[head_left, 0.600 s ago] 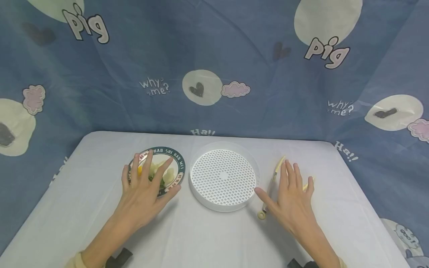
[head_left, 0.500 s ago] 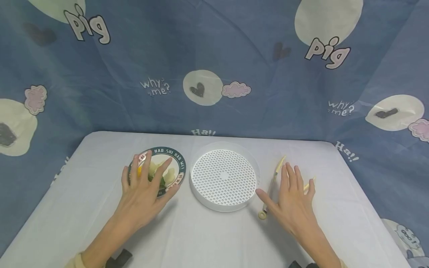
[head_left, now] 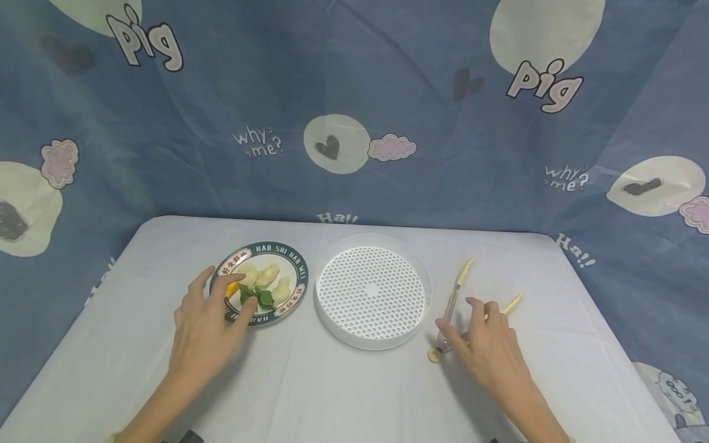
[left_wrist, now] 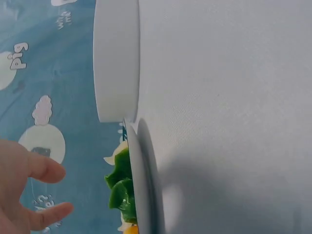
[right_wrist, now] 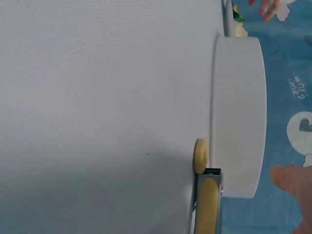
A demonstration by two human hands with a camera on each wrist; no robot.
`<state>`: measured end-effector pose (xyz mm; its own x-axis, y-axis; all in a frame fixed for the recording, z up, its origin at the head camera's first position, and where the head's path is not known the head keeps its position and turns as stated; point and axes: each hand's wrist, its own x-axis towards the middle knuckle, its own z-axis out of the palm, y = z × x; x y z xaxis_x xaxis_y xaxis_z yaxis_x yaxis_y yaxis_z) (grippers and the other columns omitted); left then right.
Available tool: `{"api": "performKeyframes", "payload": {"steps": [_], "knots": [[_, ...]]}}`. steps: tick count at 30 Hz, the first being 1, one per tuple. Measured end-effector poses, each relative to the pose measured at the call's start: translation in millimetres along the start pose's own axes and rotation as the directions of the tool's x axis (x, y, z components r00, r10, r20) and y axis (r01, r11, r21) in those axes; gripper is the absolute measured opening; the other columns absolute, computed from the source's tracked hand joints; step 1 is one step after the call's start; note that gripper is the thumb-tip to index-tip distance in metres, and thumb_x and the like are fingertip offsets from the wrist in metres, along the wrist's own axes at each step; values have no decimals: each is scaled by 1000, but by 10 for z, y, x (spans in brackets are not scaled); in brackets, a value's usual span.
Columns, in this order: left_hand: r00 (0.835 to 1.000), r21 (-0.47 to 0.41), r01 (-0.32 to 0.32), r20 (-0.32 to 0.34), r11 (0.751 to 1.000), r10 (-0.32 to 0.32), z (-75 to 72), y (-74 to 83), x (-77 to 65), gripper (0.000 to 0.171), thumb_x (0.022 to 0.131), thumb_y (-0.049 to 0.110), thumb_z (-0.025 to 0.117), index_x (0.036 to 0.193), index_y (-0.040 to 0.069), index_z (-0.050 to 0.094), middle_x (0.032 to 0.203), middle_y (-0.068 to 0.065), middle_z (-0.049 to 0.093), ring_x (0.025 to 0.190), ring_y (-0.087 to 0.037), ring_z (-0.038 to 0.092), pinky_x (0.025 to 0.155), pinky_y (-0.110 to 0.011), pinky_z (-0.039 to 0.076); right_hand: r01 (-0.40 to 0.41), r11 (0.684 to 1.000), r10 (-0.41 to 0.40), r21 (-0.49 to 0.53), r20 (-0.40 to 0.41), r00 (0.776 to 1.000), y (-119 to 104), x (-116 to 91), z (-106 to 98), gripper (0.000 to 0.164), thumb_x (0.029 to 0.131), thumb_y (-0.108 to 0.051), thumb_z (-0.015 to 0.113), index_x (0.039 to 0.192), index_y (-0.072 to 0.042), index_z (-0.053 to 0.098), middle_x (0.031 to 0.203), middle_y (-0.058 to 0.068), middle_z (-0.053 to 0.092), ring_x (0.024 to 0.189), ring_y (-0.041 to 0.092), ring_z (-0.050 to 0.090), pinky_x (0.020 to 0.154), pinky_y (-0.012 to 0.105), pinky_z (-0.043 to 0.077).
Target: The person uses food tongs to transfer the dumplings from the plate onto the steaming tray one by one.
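Note:
My left hand [head_left: 202,329] hovers over the near left edge of a round plate [head_left: 300,264] with a green lettered rim. Its thumb and fingers are spread and slightly bent, holding nothing. Pale dumpling-like pieces [head_left: 268,275], dark green leaves [head_left: 264,298] and a small orange piece [head_left: 231,288] lie on the plate. In the left wrist view the fingers stand apart from the leaves [left_wrist: 123,195]. My right hand [head_left: 490,351] is above a pair of tongs [head_left: 453,301] with yellowish tips and a ring end [right_wrist: 200,156]. Its fingers are loosely bent, apart from the tongs, and partly cover one arm.
Between the hands stands a round white perforated steamer tray [head_left: 370,295] with a raised wall, close to the plate and the tongs. A white cloth [head_left: 343,394] covers the table. Behind it hangs a blue printed curtain [head_left: 388,74].
My left hand has drawn back to the lower left, uncovering more of the plate. The right hand has moved lower with its fingers bending, so more of the tongs shows.

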<state>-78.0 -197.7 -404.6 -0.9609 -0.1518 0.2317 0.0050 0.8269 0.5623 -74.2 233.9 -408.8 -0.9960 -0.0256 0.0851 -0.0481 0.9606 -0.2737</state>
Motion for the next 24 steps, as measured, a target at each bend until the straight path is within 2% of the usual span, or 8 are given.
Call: {"api": "performKeyframes", "payload": {"steps": [3, 6, 10, 13, 18, 24], "knots": [[994, -15, 103, 46, 995, -102, -17, -36, 6, 49, 104, 37, 66, 146, 12, 58, 169, -34, 30, 142, -64, 41, 109, -80, 35, 10, 1000, -10, -24, 32, 999, 20, 13, 20, 84, 106, -63, 57, 146, 11, 53, 125, 35, 59, 95, 41, 65, 80, 60, 58], [982, -24, 168, 91, 986, -165, -33, -79, 19, 53, 105, 40, 66, 149, 12, 57, 169, -34, 29, 143, -62, 41, 103, -79, 41, 6, 1000, -5, -21, 56, 998, 28, 32, 45, 79, 105, -64, 57, 138, 8, 59, 125, 33, 58, 92, 38, 65, 70, 54, 58], [962, -51, 245, 141, 968, -236, -42, -133, 29, 57, 106, 38, 64, 154, 10, 52, 170, -35, 24, 147, -62, 35, 106, -82, 43, -15, 1000, 16, -4, 87, 996, 34, 61, 72, 69, 105, -65, 57, 116, 2, 63, 116, 29, 56, 79, 28, 58, 57, 38, 50], [941, -109, 315, 163, 943, -296, -29, -169, 32, 56, 106, 32, 65, 153, 6, 51, 168, -37, 23, 146, -58, 39, 107, -76, 46, -32, 999, 36, -27, 139, 990, 38, 81, 104, 68, 105, -69, 53, 102, -1, 59, 107, 24, 53, 72, 23, 50, 52, 32, 42], [924, -198, 377, 145, 905, -353, 8, -229, 32, 52, 105, 21, 66, 150, 1, 50, 164, -41, 26, 137, -55, 54, 106, -65, 54, -35, 995, 51, -94, 169, 984, 43, 109, 171, 71, 100, -77, 52, 90, -6, 53, 91, 14, 46, 69, 23, 44, 51, 31, 36], [899, -228, 437, 157, 870, -410, 69, -306, 26, 56, 105, 17, 62, 155, -1, 44, 163, -40, 28, 139, -54, 54, 108, -62, 58, -3, 991, 24, -135, 158, 987, 43, 106, 199, 62, 100, -67, 63, 89, -6, 57, 87, 12, 46, 69, 23, 43, 51, 31, 34]]}}
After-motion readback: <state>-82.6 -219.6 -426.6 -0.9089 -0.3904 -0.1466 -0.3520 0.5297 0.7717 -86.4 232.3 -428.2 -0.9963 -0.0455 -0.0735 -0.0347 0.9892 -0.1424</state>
